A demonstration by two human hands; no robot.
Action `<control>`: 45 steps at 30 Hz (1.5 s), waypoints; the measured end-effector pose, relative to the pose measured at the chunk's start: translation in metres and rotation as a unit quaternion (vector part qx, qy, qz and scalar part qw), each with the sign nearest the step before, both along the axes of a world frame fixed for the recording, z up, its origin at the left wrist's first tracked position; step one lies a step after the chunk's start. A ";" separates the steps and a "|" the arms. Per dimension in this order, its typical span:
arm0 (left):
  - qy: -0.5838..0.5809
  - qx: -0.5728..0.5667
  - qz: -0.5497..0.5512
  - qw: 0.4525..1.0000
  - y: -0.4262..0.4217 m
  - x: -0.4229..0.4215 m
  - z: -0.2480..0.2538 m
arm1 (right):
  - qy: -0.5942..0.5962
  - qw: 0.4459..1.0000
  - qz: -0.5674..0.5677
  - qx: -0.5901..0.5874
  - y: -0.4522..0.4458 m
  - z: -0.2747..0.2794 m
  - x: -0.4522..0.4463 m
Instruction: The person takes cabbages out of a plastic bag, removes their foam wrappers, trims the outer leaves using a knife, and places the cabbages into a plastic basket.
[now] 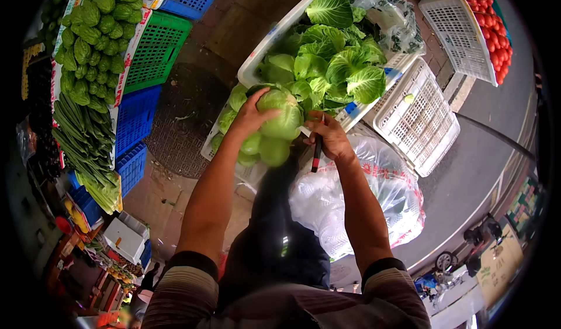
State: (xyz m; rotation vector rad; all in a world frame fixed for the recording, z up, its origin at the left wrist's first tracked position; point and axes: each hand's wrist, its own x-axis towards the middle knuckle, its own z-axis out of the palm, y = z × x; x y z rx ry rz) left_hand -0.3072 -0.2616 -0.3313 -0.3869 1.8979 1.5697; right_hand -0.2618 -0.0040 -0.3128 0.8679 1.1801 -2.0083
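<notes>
Near the middle, a round green cabbage [280,114] is gripped by my left hand [252,118], whose fingers spread over its upper left side. Just right of it, my right hand [332,137] is closed round a knife with a dark and red handle [317,153]. The part of the knife near the cabbage is hard to make out. Below and left of the held cabbage, more cabbages [252,144] lie in a white crate [208,148]. Beyond both hands, loose outer leaves [345,63] fill a large white bin [248,66].
A plastic bag of wrapped produce [356,194] stands below my right hand. An upturned-looking white crate [418,115] is to its right. Tomatoes [489,28] are at the upper right. Bitter melons [96,42] and green crates [155,48] line the left.
</notes>
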 end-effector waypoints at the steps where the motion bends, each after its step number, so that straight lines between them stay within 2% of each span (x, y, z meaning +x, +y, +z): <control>1: -0.015 0.007 0.020 1.000 0.000 0.000 -0.002 | -0.003 0.998 -0.064 -0.028 0.006 0.019 0.001; 3: -0.051 0.024 0.060 0.997 0.003 0.002 -0.004 | 0.033 0.997 0.055 0.044 0.020 0.005 0.031; 4: -0.041 0.023 0.045 0.998 0.003 0.000 -0.003 | 0.050 0.989 0.113 0.079 0.022 0.006 0.034; 5: -0.039 0.030 0.048 0.998 0.005 -0.001 -0.002 | 0.042 0.972 0.176 0.153 0.020 0.005 0.037; 7: -0.034 0.043 0.055 0.997 0.004 -0.003 -0.001 | 0.159 0.913 0.258 0.275 0.017 -0.005 0.030; 10: -0.040 0.063 0.074 0.994 0.006 -0.001 0.000 | 0.352 0.807 0.294 0.372 0.004 -0.025 0.010; 14: -0.044 0.035 0.058 0.997 0.006 -0.005 0.002 | 0.423 0.765 0.354 0.333 0.000 -0.047 -0.009; 17: -0.054 0.054 0.064 0.995 0.006 -0.005 0.007 | 0.408 0.754 0.409 0.312 -0.006 -0.042 -0.026; 20: -0.038 0.064 0.066 0.995 0.005 -0.004 0.009 | 0.376 0.776 0.427 0.273 -0.012 -0.043 -0.040; 25: -0.062 0.096 0.093 0.989 0.007 -0.002 0.010 | 0.376 0.753 0.457 0.289 -0.009 -0.057 -0.043; 26: -0.037 0.078 0.082 0.993 0.007 0.000 0.005 | 0.370 0.751 0.461 0.294 -0.009 -0.060 -0.044; 28: 0.014 0.043 0.058 0.997 0.008 0.006 -0.004 | 0.390 0.735 0.466 0.301 -0.008 -0.063 -0.042; 30: -0.024 0.097 0.105 0.989 0.010 0.006 -0.008 | 0.380 0.722 0.475 0.328 -0.011 -0.070 -0.042; 31: -0.048 0.126 0.127 0.983 0.013 0.009 -0.008 | 0.372 0.697 0.509 0.342 -0.006 -0.072 -0.039; 32: -0.021 0.058 0.094 0.994 0.014 0.009 -0.011 | 0.365 0.670 0.541 0.353 -0.004 -0.074 -0.038; 33: -0.004 0.043 0.081 0.996 0.015 0.018 -0.015 | 0.349 0.660 0.557 0.364 -0.001 -0.074 -0.040; 36: 0.078 -0.003 0.056 0.995 0.011 0.025 -0.018 | 0.287 0.687 0.528 0.409 -0.009 -0.049 -0.044; 39: -0.050 0.122 0.130 0.983 0.011 0.019 0.004 | 0.326 0.689 0.479 0.435 0.001 -0.086 -0.010; 41: -0.049 0.164 0.170 0.971 0.012 0.012 0.018 | 0.301 0.737 0.440 0.416 0.005 -0.073 -0.029; 43: -0.033 0.218 0.229 0.948 0.017 0.026 0.020 | 0.208 0.811 0.401 0.372 0.017 -0.046 -0.032; 45: -0.044 0.332 0.291 0.896 0.025 0.033 0.028 | 0.101 0.883 0.324 0.325 0.027 -0.032 -0.036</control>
